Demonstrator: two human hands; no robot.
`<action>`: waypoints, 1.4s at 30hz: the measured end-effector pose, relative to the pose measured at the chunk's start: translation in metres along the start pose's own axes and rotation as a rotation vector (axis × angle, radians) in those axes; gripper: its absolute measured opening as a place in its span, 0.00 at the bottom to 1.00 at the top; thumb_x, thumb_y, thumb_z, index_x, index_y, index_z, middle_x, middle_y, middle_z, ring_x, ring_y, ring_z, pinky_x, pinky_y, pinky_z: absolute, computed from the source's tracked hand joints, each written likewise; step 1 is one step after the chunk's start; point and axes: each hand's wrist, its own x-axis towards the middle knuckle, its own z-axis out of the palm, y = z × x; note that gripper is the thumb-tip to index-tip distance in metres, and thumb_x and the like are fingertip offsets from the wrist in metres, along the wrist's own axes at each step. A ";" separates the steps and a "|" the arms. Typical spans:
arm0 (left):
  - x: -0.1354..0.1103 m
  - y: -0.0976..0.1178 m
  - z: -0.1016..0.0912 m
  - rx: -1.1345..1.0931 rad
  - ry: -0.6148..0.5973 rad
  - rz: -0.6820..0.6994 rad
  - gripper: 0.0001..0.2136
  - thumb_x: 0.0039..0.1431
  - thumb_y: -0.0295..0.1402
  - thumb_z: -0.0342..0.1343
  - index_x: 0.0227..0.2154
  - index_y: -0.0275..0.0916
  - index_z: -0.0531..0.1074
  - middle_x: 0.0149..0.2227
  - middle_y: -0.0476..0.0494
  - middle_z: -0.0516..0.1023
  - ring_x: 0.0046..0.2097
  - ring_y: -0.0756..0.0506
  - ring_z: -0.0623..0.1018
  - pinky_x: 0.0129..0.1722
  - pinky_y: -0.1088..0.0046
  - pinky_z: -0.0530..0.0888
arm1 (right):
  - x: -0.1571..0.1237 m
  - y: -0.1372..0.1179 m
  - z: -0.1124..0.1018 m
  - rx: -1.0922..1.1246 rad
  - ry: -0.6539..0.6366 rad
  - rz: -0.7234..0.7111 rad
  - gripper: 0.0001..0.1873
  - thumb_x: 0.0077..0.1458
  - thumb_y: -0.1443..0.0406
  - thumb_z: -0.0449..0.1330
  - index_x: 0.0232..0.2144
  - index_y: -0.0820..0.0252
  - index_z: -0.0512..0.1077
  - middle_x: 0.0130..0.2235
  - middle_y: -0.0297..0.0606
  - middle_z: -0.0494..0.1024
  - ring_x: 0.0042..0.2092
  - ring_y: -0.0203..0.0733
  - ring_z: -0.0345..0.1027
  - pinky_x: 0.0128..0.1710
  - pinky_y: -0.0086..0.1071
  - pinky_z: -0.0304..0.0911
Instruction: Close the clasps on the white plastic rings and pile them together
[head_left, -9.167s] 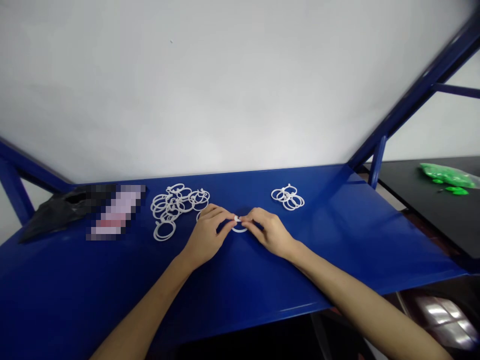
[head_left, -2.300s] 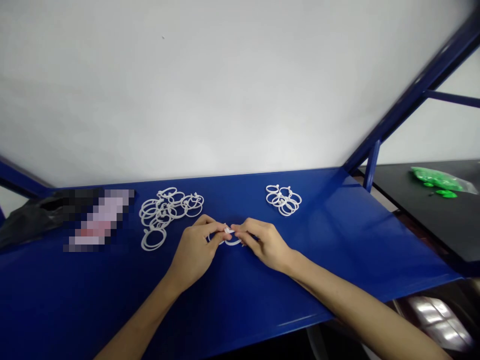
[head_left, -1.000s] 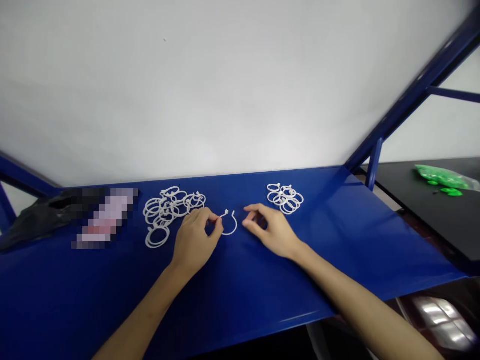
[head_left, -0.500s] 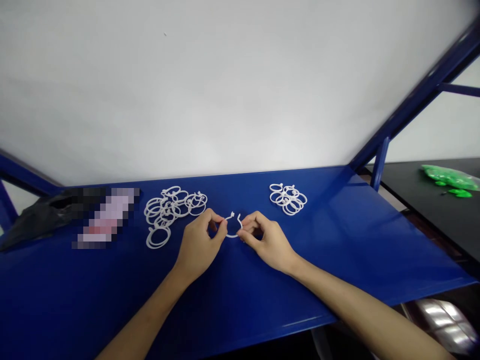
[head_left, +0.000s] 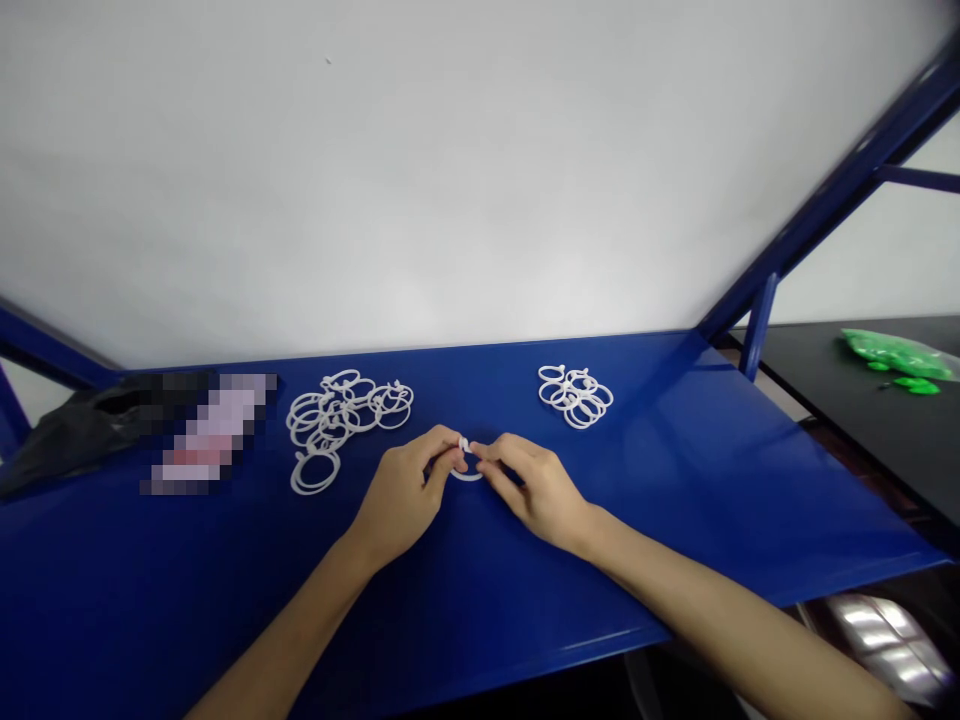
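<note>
Both my hands meet over the middle of a blue metal shelf (head_left: 675, 500). My left hand (head_left: 405, 490) and my right hand (head_left: 529, 485) each pinch one end of a single white plastic ring (head_left: 466, 470), with the two ends pressed together between my fingertips. The ring's lower arc shows below my fingers. A larger heap of white rings (head_left: 341, 415) lies just left of my left hand. A smaller cluster of white rings (head_left: 575, 396) lies behind my right hand.
A black bag (head_left: 67, 440) and a blurred pink-and-white item (head_left: 210, 435) lie at the shelf's left end. Blue frame bars (head_left: 832, 190) rise at the right. A black table (head_left: 862, 400) to the right carries green plastic pieces (head_left: 892, 352). A white wall stands behind.
A second ago only my left hand held the ring, sprung apart. My right hand then took its other end, and both hands have now squeezed the ends together.
</note>
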 end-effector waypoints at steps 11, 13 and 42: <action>-0.008 -0.009 0.009 0.149 0.036 0.148 0.11 0.67 0.33 0.46 0.31 0.43 0.73 0.31 0.49 0.80 0.35 0.47 0.78 0.38 0.70 0.73 | -0.005 0.002 -0.005 -0.090 -0.071 -0.060 0.13 0.71 0.65 0.48 0.45 0.59 0.72 0.37 0.41 0.76 0.39 0.41 0.71 0.41 0.35 0.69; -0.009 -0.011 0.010 0.176 0.031 0.164 0.11 0.67 0.32 0.47 0.30 0.42 0.72 0.31 0.48 0.80 0.35 0.47 0.78 0.39 0.69 0.73 | -0.005 0.003 -0.004 -0.110 -0.091 -0.062 0.13 0.71 0.65 0.48 0.45 0.60 0.73 0.36 0.41 0.76 0.38 0.42 0.70 0.40 0.35 0.69; 0.019 -0.054 -0.015 0.967 0.162 -0.023 0.13 0.66 0.34 0.49 0.45 0.37 0.77 0.42 0.36 0.78 0.49 0.33 0.70 0.46 0.55 0.67 | 0.024 0.115 -0.095 -0.764 0.451 0.531 0.11 0.59 0.63 0.59 0.39 0.56 0.81 0.37 0.41 0.84 0.45 0.53 0.69 0.42 0.39 0.63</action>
